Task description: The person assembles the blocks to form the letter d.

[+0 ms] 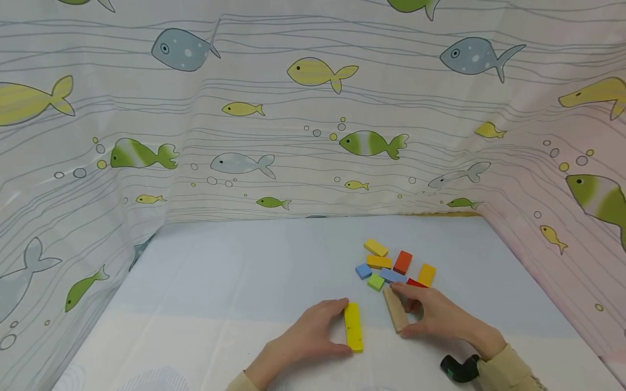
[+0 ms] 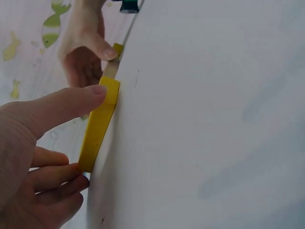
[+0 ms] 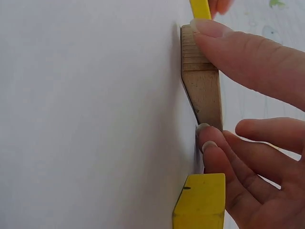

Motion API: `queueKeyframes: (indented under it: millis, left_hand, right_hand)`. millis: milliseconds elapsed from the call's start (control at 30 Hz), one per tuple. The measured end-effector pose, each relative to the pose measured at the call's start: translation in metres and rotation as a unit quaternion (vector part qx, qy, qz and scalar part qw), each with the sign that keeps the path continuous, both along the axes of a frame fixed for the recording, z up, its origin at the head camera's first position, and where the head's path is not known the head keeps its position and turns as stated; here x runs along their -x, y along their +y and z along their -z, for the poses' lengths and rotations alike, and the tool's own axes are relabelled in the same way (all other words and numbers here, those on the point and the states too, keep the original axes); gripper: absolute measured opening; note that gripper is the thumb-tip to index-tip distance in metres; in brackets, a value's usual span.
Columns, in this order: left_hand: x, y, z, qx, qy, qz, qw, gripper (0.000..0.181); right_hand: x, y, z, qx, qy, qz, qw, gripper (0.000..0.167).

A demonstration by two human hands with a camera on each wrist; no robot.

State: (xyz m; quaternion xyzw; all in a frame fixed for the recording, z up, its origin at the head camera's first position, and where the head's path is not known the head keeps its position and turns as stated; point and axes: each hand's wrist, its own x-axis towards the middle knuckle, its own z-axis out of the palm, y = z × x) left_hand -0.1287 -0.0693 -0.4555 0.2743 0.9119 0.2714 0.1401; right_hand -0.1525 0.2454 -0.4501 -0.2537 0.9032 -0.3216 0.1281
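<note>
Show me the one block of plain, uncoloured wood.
The plain wooden block, pinched end to end by the right hand. The long yellow block in the left hand and the small blocks beyond are all brightly coloured.

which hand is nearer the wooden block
Right. The right hand pinches the wooden block by its two ends; the left hand is apart from it, off to its left, holding the long yellow block.
</note>
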Motion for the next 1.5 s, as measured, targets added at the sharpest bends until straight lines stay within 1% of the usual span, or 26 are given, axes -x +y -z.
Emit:
queueKeyframes:
  millis: [267, 500, 600, 767, 900, 1067, 1267, 1500]
  left_hand:
    - [-0.005, -0.018, -0.001, -0.009, -0.005, 0.003, 0.9999, 0.089]
    - [-0.007, -0.030, 0.001, -0.015, -0.002, 0.012, 0.9998, 0.090]
    - [-0.008, -0.032, 0.002, -0.023, -0.001, 0.014, 0.9996, 0.091]
    - [-0.011, -0.030, 0.002, -0.037, 0.004, 0.009, 0.9992, 0.090]
    - [-0.012, -0.030, 0.003, -0.036, 0.007, 0.003, 0.9993, 0.087]
    - [-0.010, -0.032, 0.003, -0.032, 0.004, 0.004, 0.9995, 0.087]
    - [-0.006, -0.036, 0.004, -0.035, 0.005, 0.014, 0.9993, 0.088]
    - [-0.002, -0.038, 0.002, -0.030, -0.001, 0.014, 0.9995, 0.088]
  right_hand:
    - [0.000, 0.003, 0.000, -0.009, 0.005, -0.003, 0.9999, 0.089]
    - [-0.002, -0.001, -0.004, -0.034, 0.031, 0.006, 0.9989, 0.089]
    - [-0.004, -0.003, -0.005, -0.041, 0.040, 0.012, 0.9983, 0.091]
    - [-0.006, -0.004, -0.004, -0.044, 0.049, 0.023, 0.9975, 0.093]
    - [-0.005, -0.006, -0.003, -0.043, 0.052, 0.028, 0.9973, 0.093]
    - [-0.004, -0.009, -0.004, -0.033, 0.052, 0.021, 0.9978, 0.091]
    - [-0.003, -0.013, -0.005, -0.024, 0.052, 0.021, 0.9982, 0.092]
    - [-0.001, -0.021, -0.012, -0.028, 0.076, 0.017, 0.9966, 0.087]
